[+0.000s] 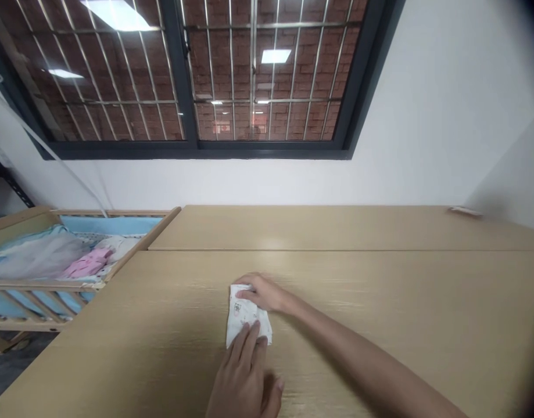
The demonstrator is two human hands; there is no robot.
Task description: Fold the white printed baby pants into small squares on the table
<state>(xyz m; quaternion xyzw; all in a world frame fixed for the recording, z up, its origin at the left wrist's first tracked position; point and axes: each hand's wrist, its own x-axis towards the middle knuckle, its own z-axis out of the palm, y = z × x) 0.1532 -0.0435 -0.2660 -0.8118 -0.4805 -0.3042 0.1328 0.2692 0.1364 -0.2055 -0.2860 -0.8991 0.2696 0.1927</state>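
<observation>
Pale wood-grain tabletop (345,278) bears a folded white printed cloth (244,316) toward its front edge, left hand (243,377) spread flat on the cloth's lower end, right hand (262,293) curled over its upper end, evidently holding it down.

Only one camera is in use here, worn on the person's head and pitched forward and down over the near edge of the tabletop (380,273). It sits close to the right hand (262,293) and left hand (244,371), which fill the lower middle of the frame. Its wide view also takes in a wooden crib (44,284) at the left edge, and a window (197,75) and white wall (445,98) above.
</observation>
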